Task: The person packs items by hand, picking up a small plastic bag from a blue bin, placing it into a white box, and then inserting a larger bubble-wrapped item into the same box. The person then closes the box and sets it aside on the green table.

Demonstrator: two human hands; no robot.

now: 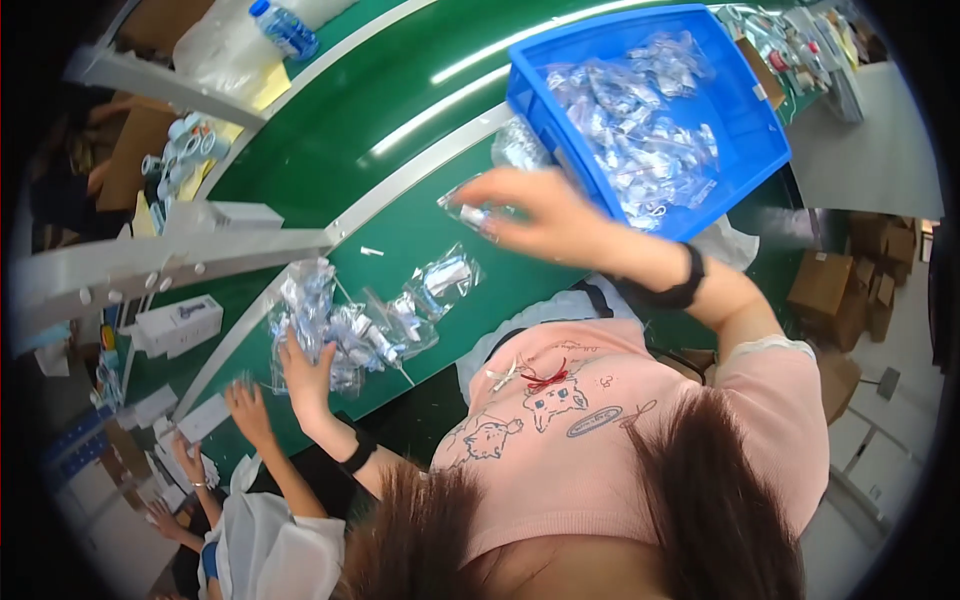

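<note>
My right hand (545, 215) pinches a small clear plastic bag (470, 213) with a white piece inside, just left of the blue bin (555, 150). Motion blurs this hand slightly. Inside the bin lies a heap of similar clear bags (640, 130) with white and blue contents. My left hand (306, 372) rests with its fingers stretched out against a pile of clear bags (355, 335) on the green table. One bag (447, 275) lies at the pile's right end. A small white piece (371, 251) sits loose beyond the pile.
A grey metal frame (200, 262) stands along the table's left side. A co-worker's hand (250, 410) is close to my left hand, near white boxes (180, 325). Past a pale divider (400, 180) runs a green surface; a blue bottle (285, 30) lies far left.
</note>
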